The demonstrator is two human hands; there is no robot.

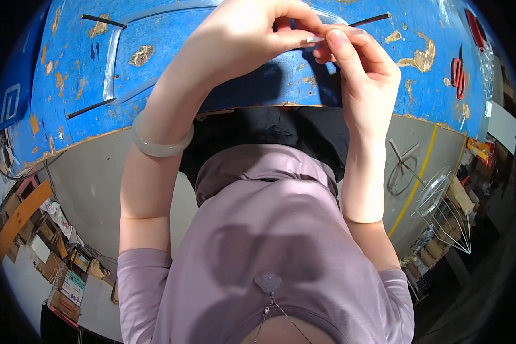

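Over the blue worktable [304, 74], my two hands meet fingertip to fingertip. My left hand [258, 28] is closed in a pinch, and so is my right hand [370, 63]. Between the fingertips shows a thin, clear, glossy strip [315, 39]; its full length is hidden by the fingers. A translucent band [111, 63] lies on the table to the left and runs along the far side behind my hands. Thin black sticks stand out at its corners: one [103, 21] at far left, one [92, 109] at near left, and one [371, 20] just beyond my right hand.
Scissors with red handles [458, 77] lie on the table's right side. A dark red tool [475, 27] and crumpled clear plastic [487, 69] sit at the right edge. On the floor, a wire rack [441, 200] stands at right, and cardboard boxes [66, 278] are piled at left.
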